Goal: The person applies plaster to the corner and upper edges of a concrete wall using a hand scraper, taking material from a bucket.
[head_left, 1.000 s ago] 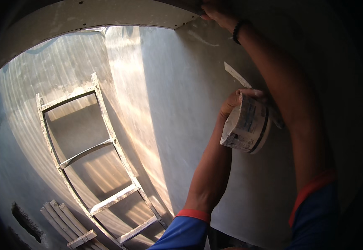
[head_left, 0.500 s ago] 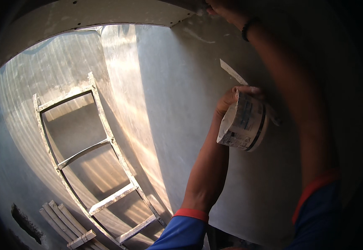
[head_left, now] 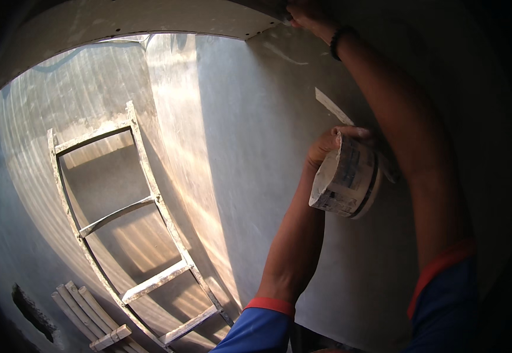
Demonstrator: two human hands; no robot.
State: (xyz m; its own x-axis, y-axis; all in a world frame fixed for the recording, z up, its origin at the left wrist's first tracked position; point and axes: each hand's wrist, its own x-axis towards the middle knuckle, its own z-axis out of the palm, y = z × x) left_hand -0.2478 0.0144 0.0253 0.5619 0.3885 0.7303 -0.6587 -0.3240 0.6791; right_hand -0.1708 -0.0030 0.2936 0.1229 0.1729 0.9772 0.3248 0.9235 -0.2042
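Note:
My left hand [head_left: 326, 144] is closed round the rim of a pale, cut-down plastic tub [head_left: 353, 179] with dark print and a dark band. The tub is tilted, and its contents do not show. A flat, whitish blade-like strip [head_left: 333, 106] sticks up beyond those fingers; a thin end, perhaps its handle, shows past the tub. My right hand [head_left: 310, 16], with a dark beaded bracelet at the wrist, is raised to the edge of the overhead board [head_left: 209, 20]. Its fingers are closed, and shadow hides what they hold.
A plaster-spattered wooden ladder [head_left: 156, 197] leans on the left against the grey wall [head_left: 244, 147]. Below it stand several light poles joined by a crosspiece [head_left: 110, 338]. A dark hole [head_left: 32, 312] is at lower left. Deep shadow covers the right side.
My right hand has shifted slightly left and down along the overhead board's edge. The tub and my left hand sit slightly lower and further right in view, which has itself shifted a little.

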